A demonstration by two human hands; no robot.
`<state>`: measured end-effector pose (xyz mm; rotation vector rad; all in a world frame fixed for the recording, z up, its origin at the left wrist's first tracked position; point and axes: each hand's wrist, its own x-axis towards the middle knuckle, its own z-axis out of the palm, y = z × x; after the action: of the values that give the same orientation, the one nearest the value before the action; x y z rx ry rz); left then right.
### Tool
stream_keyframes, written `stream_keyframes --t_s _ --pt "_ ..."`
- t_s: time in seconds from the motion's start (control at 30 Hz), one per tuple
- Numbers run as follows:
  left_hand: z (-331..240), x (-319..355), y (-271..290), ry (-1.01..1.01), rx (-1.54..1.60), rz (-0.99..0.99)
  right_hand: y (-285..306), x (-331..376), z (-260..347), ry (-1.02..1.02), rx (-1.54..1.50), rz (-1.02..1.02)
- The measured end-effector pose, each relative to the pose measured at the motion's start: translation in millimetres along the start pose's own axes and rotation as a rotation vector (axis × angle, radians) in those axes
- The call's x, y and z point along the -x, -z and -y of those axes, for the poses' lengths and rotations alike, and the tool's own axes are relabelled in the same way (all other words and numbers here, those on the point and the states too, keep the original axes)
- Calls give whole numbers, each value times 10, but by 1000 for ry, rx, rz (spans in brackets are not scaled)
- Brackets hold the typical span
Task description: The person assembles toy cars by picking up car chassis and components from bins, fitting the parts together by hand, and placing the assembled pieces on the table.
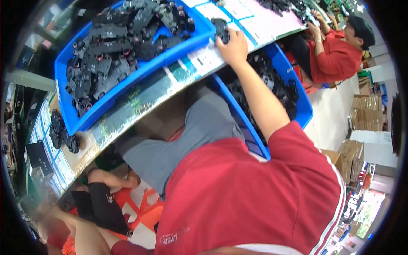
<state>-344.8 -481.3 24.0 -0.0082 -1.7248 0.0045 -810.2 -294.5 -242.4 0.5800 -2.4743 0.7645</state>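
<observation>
My right hand (pixel 234 47) grips a black toy car chassis (pixel 220 29), thumb on one side and fingers on the other. It is at the table edge, just right of a large blue bin (pixel 140 70). Inside that bin are many black car chassis (pixel 108 46) in a loose pile, some with pinkish-red wheel parts. At the lower left, my left arm stretches out from a red sleeve; my left hand (pixel 41 209) is smeared by motion, its fingers unreadable. Two more black chassis (pixel 63 132) lie on the table left of the bin.
Below the table edge on the right stands a second blue bin (pixel 304 104) with black parts. A co-worker in red (pixel 335 55) handles black parts at the far right. Another person (pixel 102 195) sits at the lower left. Cardboard stacks (pixel 365 112) line the right side.
</observation>
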Motion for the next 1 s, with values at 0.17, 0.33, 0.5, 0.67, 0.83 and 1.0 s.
stream_keyframes --t_s 0.17,0.33,0.5,0.67,0.83,1.0 --pt "-124 268 -390 71 -48 -49 -16 -110 94 11 -59 -9" --pt "-213 659 -766 214 -34 -87 100 -199 69 -6 -48 -14" --pt "-523 967 -1469 420 148 -206 -102 -55 165 42 -23 63" --pt "-532 1198 -1590 479 219 -164 90 4 219 -6 -80 19" --pt "-591 1628 -1119 558 217 135 171 -105 65 -31 -57 -13" --pt "-685 2309 -957 931 151 528 70 -109 266 -32 -111 62"
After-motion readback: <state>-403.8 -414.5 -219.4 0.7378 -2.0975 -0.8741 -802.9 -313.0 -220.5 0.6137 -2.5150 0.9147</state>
